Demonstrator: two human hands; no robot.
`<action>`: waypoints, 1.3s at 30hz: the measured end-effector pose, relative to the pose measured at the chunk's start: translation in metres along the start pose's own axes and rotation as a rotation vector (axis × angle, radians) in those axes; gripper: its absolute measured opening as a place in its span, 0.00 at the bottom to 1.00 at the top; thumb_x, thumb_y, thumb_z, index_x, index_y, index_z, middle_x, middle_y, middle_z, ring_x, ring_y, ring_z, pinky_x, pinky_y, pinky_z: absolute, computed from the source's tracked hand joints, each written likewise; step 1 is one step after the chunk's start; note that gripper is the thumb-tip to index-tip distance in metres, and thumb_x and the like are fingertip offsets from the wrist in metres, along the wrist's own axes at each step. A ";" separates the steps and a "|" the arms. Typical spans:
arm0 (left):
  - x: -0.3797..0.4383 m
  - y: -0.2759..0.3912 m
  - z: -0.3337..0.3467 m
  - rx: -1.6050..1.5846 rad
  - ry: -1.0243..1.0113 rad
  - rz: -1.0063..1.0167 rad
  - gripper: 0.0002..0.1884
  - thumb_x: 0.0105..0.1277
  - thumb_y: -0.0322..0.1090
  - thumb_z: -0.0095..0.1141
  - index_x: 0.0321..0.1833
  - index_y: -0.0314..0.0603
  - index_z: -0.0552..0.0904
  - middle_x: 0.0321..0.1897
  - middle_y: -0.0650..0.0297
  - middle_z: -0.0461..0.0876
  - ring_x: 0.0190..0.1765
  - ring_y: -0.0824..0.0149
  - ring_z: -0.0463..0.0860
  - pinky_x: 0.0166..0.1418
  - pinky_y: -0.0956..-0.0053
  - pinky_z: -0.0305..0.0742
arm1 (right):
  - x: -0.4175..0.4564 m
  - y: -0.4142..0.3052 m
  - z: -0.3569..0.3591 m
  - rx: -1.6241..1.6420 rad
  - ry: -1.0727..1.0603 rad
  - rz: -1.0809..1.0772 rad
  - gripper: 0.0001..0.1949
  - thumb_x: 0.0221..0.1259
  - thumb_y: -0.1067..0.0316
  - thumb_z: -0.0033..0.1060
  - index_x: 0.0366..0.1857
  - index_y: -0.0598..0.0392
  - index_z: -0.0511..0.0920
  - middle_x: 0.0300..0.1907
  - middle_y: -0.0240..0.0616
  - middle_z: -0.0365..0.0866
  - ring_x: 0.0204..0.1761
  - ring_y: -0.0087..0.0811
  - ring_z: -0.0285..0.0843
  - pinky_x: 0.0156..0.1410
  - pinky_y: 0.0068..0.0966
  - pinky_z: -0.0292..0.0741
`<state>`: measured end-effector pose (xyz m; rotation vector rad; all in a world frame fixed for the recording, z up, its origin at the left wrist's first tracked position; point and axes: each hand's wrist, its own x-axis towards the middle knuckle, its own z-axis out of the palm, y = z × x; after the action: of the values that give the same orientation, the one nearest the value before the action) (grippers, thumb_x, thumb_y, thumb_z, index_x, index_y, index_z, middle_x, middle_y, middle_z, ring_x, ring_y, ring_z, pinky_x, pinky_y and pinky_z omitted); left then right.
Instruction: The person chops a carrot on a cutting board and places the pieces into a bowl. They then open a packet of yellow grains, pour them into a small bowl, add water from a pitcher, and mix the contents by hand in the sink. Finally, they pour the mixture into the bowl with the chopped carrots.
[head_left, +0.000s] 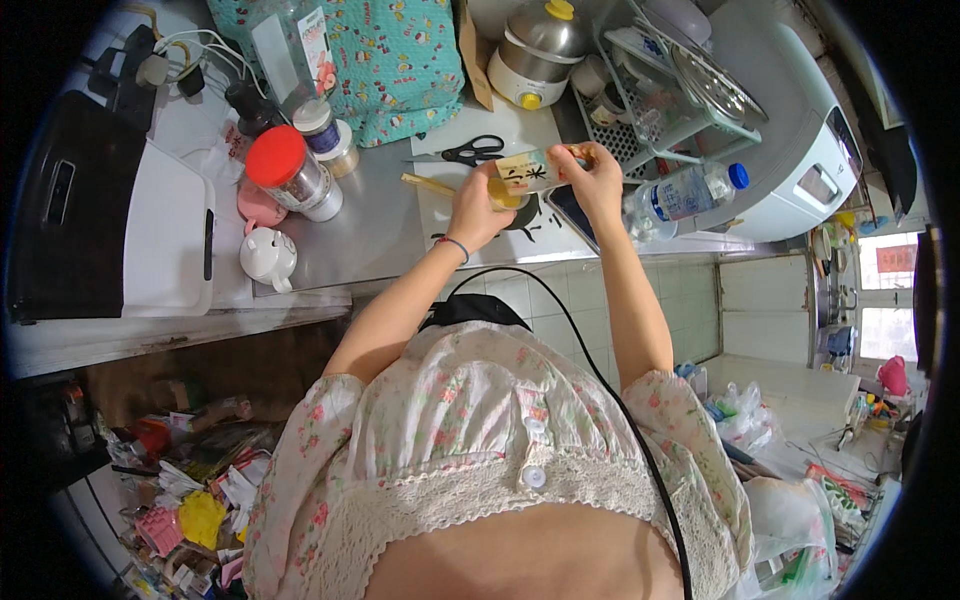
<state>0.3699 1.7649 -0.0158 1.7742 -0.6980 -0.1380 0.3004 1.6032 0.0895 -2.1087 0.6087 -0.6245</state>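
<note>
Above the counter, my left hand (480, 210) holds a small cup of yellow grain (504, 195). My right hand (589, 176) grips a printed millet packet (531, 172), its left end at the cup's rim. Whether grain is flowing out cannot be told. Black-handled scissors (476, 151) lie just beyond the hands on a white sheet (442, 217) with black markings. A yellowish strip (427, 184) lies left of my left hand. A dark-screened phone (571, 214) rests below my right hand. A dark round thing behind my left hand is partly hidden.
To the left stand a red-lidded jar (289, 169), a white animal-shaped pot (268, 257) and a pink cup (260, 204). A steel-topped egg cooker (536, 56) stands at the back. A water bottle (694, 193) and a dish rack (675, 135) are at right. A black cable (570, 315) hangs before my body.
</note>
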 end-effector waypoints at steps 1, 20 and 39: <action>-0.002 -0.001 0.001 -0.037 0.000 0.023 0.36 0.45 0.29 0.69 0.61 0.36 0.71 0.55 0.49 0.78 0.59 0.49 0.77 0.63 0.61 0.73 | -0.004 0.001 0.000 0.052 0.024 -0.001 0.21 0.52 0.53 0.77 0.30 0.64 0.81 0.26 0.35 0.82 0.28 0.20 0.75 0.35 0.19 0.72; -0.002 0.003 -0.004 -0.020 -0.026 -0.083 0.33 0.46 0.30 0.72 0.58 0.39 0.73 0.52 0.52 0.78 0.57 0.50 0.78 0.60 0.63 0.74 | -0.007 -0.019 0.006 -0.203 0.094 -0.352 0.23 0.43 0.49 0.79 0.28 0.61 0.81 0.28 0.44 0.79 0.33 0.46 0.79 0.38 0.37 0.74; -0.009 0.003 -0.006 -0.057 -0.004 -0.002 0.35 0.44 0.24 0.71 0.59 0.32 0.72 0.53 0.51 0.78 0.56 0.55 0.80 0.60 0.67 0.75 | -0.023 -0.030 0.002 -0.189 0.011 -0.274 0.26 0.45 0.44 0.76 0.28 0.61 0.82 0.28 0.46 0.81 0.33 0.47 0.81 0.38 0.38 0.75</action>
<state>0.3639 1.7738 -0.0134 1.7204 -0.6882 -0.1615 0.2904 1.6343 0.1080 -2.3914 0.3997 -0.7542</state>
